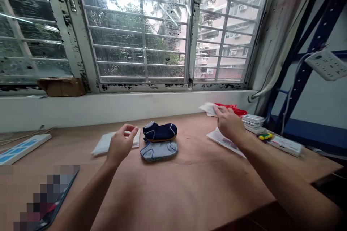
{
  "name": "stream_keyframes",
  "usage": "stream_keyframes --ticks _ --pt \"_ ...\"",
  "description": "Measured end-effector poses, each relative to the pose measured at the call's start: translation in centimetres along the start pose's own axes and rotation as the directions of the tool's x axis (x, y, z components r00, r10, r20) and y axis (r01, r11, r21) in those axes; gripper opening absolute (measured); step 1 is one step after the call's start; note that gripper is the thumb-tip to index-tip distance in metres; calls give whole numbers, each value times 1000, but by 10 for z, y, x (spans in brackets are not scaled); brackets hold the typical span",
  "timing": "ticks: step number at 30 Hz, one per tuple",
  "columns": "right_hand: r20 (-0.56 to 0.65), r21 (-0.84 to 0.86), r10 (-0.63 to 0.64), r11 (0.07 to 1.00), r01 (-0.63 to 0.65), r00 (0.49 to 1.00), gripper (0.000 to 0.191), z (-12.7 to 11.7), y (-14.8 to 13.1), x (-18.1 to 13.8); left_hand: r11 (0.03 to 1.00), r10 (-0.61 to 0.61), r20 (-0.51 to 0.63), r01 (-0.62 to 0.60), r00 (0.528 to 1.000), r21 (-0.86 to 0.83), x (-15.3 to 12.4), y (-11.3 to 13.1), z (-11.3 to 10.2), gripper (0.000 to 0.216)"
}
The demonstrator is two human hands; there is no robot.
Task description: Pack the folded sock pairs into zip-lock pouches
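Observation:
A navy ankle sock [159, 132] with an orange sole edge lies just above a grey ankle sock [158, 150] on the wooden tabletop [189, 187]. My left hand [121, 143] hovers beside the socks with its fingers apart, over a folded white cloth or paper sheet [107, 143]. At the far right, my right hand [230, 122] reaches a white packet [208, 109] lying against a red plastic bag [230, 110]. Motion blur hides whether it grips the packet. A printed white sheet [223, 140] lies beneath that hand.
A stack of booklets [253, 123], a small yellow-green object [265, 136] and a white box [286, 145] lie at the right. A blue-and-white box [24, 148] and a pixelated dark object [46, 198] are at the left. The table's far side meets a windowsill.

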State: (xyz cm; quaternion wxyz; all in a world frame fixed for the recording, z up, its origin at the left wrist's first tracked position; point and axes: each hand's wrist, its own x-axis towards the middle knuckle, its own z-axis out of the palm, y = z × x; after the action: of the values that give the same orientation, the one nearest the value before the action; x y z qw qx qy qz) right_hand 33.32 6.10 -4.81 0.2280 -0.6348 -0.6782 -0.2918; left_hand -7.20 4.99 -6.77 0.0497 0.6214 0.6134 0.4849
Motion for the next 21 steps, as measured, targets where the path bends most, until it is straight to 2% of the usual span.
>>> stream_keyframes --ticks 2,4,5,7,10,12,15,18,20,21 --pt "156 -55 -68 995 78 985 52 28 4 -34 1000 -4 -15 4 1000 16 -11 -21 11 32" --pt "333 -63 -72 993 98 940 53 53 4 -63 1000 5 20 -5 1000 21 -22 -39 24 32" --pt "360 -55 -75 993 102 930 56 62 3 -73 1000 24 48 -25 999 19 -26 -47 30 32" --pt "370 -37 -79 994 99 926 55 72 5 -79 998 67 88 -68 994 11 -31 -57 39 32" --pt "328 -49 -34 997 53 944 51 77 16 -66 993 118 109 -118 987 -8 -33 -63 44 30" --pt "358 -68 -8 997 35 934 54 82 25 -56 987 161 142 -159 977 -24 -34 -64 43 27" --pt "428 -103 40 995 5 903 60 93 28 -51 960 277 260 -275 925 -44 -37 -64 38 21" --pt "341 -78 37 997 -11 939 62 93 7 -50 921 380 372 -382 847 -73 -40 -63 36 32" --pt "270 56 -79 996 67 960 58 83 -21 -46 906 411 405 -415 816 -83 -41 -62 35 40" --pt "261 152 -167 980 130 951 54 76 -39 -42 905 413 414 -418 811 -84 -42 -62 36 41"
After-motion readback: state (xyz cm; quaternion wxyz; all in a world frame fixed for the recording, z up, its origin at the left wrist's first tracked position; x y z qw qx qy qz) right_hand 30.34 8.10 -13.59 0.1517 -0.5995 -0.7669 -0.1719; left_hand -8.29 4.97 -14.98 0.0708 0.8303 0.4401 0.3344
